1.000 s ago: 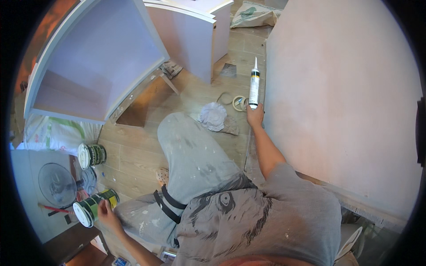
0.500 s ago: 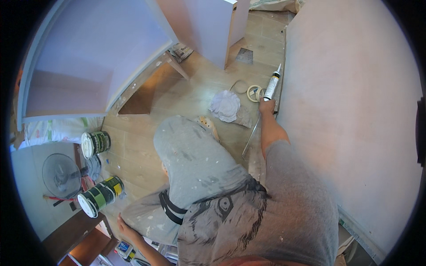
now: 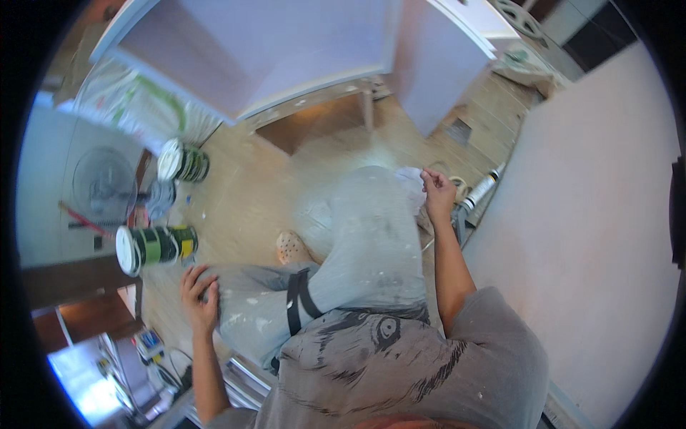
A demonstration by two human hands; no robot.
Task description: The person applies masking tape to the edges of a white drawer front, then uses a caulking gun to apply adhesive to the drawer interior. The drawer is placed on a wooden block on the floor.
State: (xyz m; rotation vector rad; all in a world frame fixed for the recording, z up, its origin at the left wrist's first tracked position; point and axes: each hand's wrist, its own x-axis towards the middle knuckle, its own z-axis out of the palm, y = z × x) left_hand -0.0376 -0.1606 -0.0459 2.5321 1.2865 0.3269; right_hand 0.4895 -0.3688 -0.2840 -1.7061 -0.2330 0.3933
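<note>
Overhead, the right hand point(image 3: 437, 193) was held loosely open, gripping nothing, touching a white rag point(image 3: 409, 180) at the raised knee; the caulk tube point(image 3: 480, 191) was laid just beside. The left hand point(image 3: 199, 292) was pressed flat on the thigh, seemingly for support.

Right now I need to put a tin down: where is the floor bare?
Bare floor lies between the two paint tins and the raised knee. Crowded beside the right hand: caulk tube and tape roll against the wall panel.
</note>
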